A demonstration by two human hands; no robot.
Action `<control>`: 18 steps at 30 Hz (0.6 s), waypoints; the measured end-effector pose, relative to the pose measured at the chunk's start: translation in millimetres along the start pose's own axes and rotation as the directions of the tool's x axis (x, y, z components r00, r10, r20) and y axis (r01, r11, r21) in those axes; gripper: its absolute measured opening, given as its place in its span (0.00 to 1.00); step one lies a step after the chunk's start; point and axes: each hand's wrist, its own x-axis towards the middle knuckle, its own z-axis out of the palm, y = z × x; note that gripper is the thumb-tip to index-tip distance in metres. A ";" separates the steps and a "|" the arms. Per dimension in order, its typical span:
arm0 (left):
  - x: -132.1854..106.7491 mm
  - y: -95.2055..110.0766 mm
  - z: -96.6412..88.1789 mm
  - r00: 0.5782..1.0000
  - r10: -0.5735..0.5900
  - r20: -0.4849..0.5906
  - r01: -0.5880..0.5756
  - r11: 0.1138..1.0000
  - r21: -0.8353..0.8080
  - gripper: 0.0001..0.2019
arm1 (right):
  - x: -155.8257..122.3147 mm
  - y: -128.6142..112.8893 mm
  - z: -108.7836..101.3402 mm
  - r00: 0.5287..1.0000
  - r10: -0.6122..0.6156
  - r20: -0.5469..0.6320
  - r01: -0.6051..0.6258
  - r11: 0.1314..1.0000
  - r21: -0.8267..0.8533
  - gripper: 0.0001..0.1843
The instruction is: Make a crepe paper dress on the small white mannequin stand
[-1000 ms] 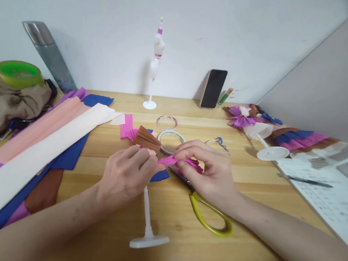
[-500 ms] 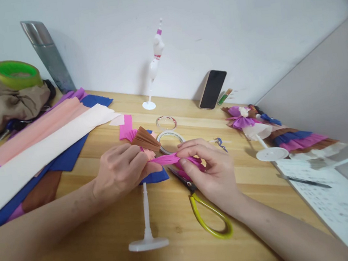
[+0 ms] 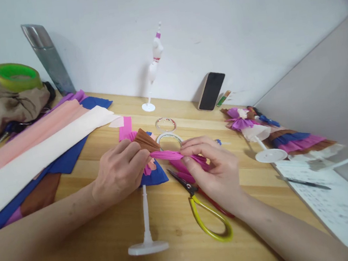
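Note:
Between my two hands stretches a bunched strip of magenta crepe paper (image 3: 167, 155). My left hand (image 3: 118, 167) is closed, pinching its left end. My right hand (image 3: 212, 166) grips the other end between thumb and fingers, and loose folds trail behind. Under and behind my left hand lies a small figure in a blue paper skirt (image 3: 156, 176) on a white stand (image 3: 148, 247), partly hidden. A pleated brown paper piece (image 3: 146, 140) shows just above my left hand. Scissors (image 3: 212, 219) with yellow and red handles rest under my right hand.
Crepe paper strips (image 3: 44, 157) cover the left side. A tape roll (image 3: 169, 138) and a ring (image 3: 165, 124) lie behind my hands. A bare white figure (image 3: 154, 61), a phone (image 3: 212, 91) and a bottle (image 3: 48, 57) stand by the wall. Dressed figures (image 3: 301, 134) lie at right.
The magenta strip between my hands is held slightly higher and stretched out a bit more. My right hand has shifted a little to the right, and more of the scissors shows.

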 end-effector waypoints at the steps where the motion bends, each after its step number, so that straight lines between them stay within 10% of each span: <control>1: 0.6 0.4 -0.5 1.000 -0.013 -0.011 0.013 1.000 0.018 0.08 | 0.0 0.2 0.2 1.000 -0.009 -0.001 0.009 1.000 -0.006 0.09; 13: 6.0 -7.0 -7.5 0.978 -0.196 -0.075 0.200 0.978 0.053 0.21 | 0.0 3.3 2.0 1.000 -0.021 0.009 0.021 1.000 -0.011 0.09; 18: 19.4 10.1 -22.1 0.997 -0.068 -0.047 0.067 0.997 -0.031 0.25 | -3.0 -0.8 2.6 0.999 -0.026 0.034 0.025 1.000 0.003 0.09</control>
